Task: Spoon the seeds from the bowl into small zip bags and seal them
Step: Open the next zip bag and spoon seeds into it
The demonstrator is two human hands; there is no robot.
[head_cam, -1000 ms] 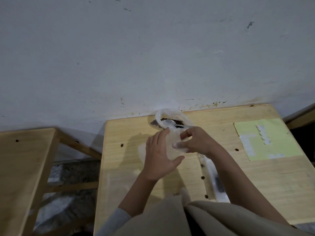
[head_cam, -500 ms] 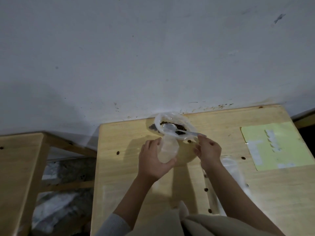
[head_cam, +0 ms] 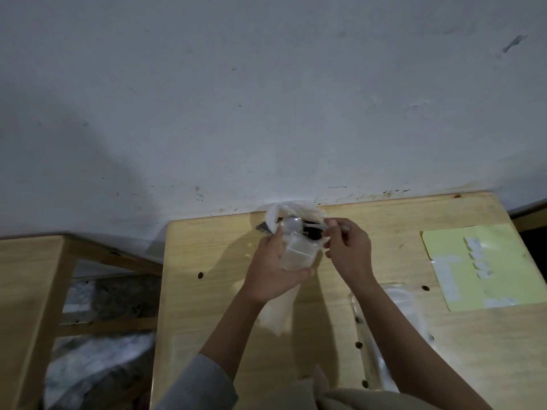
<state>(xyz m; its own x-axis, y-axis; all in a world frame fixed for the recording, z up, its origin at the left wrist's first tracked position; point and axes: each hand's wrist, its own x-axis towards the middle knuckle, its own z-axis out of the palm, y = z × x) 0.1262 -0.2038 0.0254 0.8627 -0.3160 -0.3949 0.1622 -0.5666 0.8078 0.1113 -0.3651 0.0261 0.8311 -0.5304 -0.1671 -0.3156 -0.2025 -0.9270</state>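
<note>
A pale cloth bundle (head_cam: 355,398) lies at the near edge, and both forearms reach forward over it across a light wooden table (head_cam: 207,306).

To the right of the right forearm, a clear flat packet of plastic bags (head_cam: 402,303) lies on the table, blurred, its long axis running from near to far.

The left hand (head_cam: 273,269) curls round a small clear zip bag (head_cam: 297,254), thumb under its bottom edge and fingers up its left side. The bag stands roughly upright, mouth pointing away toward the wall, its long axis running near to far.

The right hand (head_cam: 347,251) pinches the handle of a white plastic spoon (head_cam: 293,224). The spoon lies crosswise, handle to the right, its bowl end just above the mouth of the bag.

Behind and touching the bag's top is the plastic bowl (head_cam: 275,216) holding dark seeds (head_cam: 312,232), close to the table's far edge and the grey-white wall (head_cam: 266,99).

A yellow-green sheet (head_cam: 503,261) with white labels lies far right on the table, well apart from the hands. Bare tabletop shows between the hands and that sheet. A second wooden table (head_cam: 26,291) stands to the left across a gap.
</note>
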